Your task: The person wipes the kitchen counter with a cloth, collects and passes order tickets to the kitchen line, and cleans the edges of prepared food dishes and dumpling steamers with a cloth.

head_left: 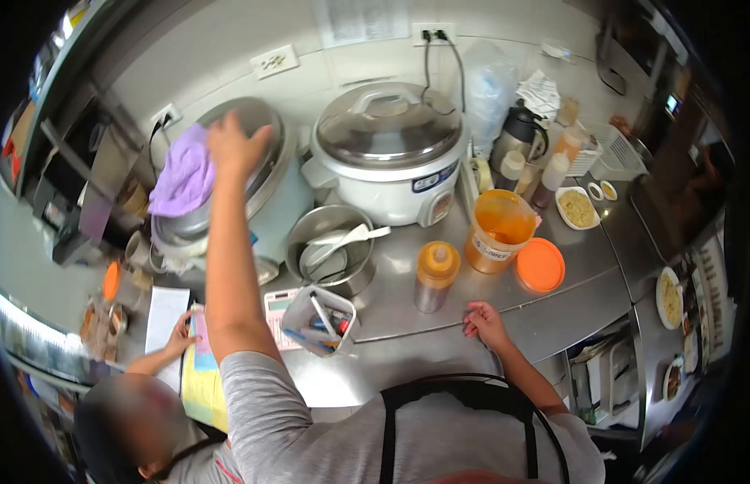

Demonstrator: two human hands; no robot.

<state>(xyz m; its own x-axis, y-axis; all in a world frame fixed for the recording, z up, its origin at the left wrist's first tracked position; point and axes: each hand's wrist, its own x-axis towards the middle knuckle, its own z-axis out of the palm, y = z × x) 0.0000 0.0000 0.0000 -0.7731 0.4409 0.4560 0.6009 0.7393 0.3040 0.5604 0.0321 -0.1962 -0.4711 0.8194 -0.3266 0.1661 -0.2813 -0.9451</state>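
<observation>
My left hand [236, 147] is raised over the lid of the large cooker [278, 189] at the left, fingers apart, beside a purple cloth [183, 173] lying on that lid. Whether the fingertips touch the lid is unclear. My right hand [484, 323] hovers near or rests at the counter's front edge, its fingers curled, and I cannot make out anything in them. Nearest to it are an orange lid [540, 265], a squeeze bottle [436, 278] and an open tub with orange contents [499, 231].
A white rice cooker [388, 153] stands at the back centre, with a metal pot [355, 278] of utensils and a pen bin [321, 320] before it. Bottles [550, 177] and a bowl of food [577, 207] are to the right. A co-worker [133, 419] holds papers at lower left.
</observation>
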